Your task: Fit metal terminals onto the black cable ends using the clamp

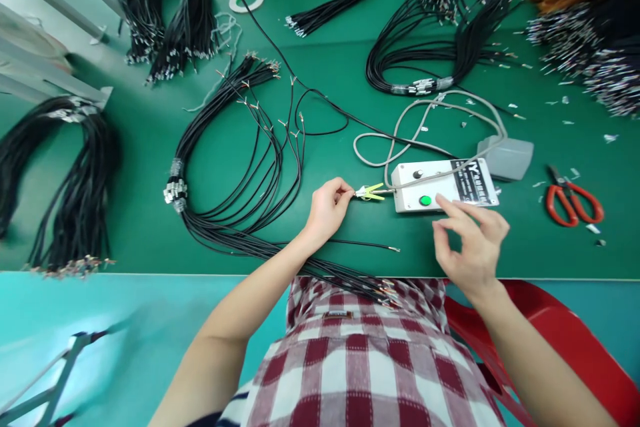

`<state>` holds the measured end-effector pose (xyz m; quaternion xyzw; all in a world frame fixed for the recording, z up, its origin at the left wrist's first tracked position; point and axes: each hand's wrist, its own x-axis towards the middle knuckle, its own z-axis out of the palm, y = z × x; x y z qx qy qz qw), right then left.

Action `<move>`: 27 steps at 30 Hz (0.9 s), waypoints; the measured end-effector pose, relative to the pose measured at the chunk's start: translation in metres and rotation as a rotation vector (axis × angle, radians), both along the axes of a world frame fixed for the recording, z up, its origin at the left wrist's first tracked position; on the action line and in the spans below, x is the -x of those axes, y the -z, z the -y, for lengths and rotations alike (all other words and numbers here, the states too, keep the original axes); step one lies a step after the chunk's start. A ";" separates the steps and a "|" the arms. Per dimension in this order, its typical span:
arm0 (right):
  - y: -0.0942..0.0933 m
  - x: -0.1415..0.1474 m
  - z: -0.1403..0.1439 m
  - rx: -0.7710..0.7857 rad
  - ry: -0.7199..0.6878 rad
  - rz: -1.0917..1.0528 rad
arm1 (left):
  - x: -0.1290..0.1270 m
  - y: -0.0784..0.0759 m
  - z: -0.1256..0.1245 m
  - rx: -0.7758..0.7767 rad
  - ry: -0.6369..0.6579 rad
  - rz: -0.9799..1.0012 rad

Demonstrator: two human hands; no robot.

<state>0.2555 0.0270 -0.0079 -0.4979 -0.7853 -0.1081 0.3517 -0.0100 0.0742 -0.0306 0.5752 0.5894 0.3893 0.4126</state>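
Note:
My left hand (327, 210) is closed in a pinch on a small wire end, which meets a yellow-green clip (371, 193) at the left of a white tester box (413, 180). How the wire runs beneath my fingers is hidden. Over the box's lower edge hovers my right hand (473, 243), holding nothing, its fingers apart and the index fingertip close to the green button (425, 201); I cannot tell whether it touches the box. A bundle of black cables (225, 230) curves left of my left hand, its loose ends passing under my forearm to the table edge.
Red-handled pliers (570, 203) lie on the right. A grey block (507, 158) and a looped grey cord (395, 140) sit behind the box. More black cable bundles (170, 13) lie along the back and left. A tape roll (247, 0) rests at the back. A red chair (560, 347) stands below.

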 end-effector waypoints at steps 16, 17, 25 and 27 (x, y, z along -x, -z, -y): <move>0.014 0.023 0.014 0.126 -0.181 -0.079 | 0.031 -0.002 0.007 0.069 -0.108 0.281; 0.014 0.029 0.019 0.212 -0.268 -0.061 | 0.033 -0.002 0.009 0.078 -0.098 0.295; 0.036 0.047 0.034 0.490 -0.443 -0.077 | 0.073 -0.032 0.019 0.039 -0.100 0.048; 0.039 0.046 0.033 0.474 -0.464 -0.093 | 0.102 -0.045 0.004 -0.081 -0.296 0.121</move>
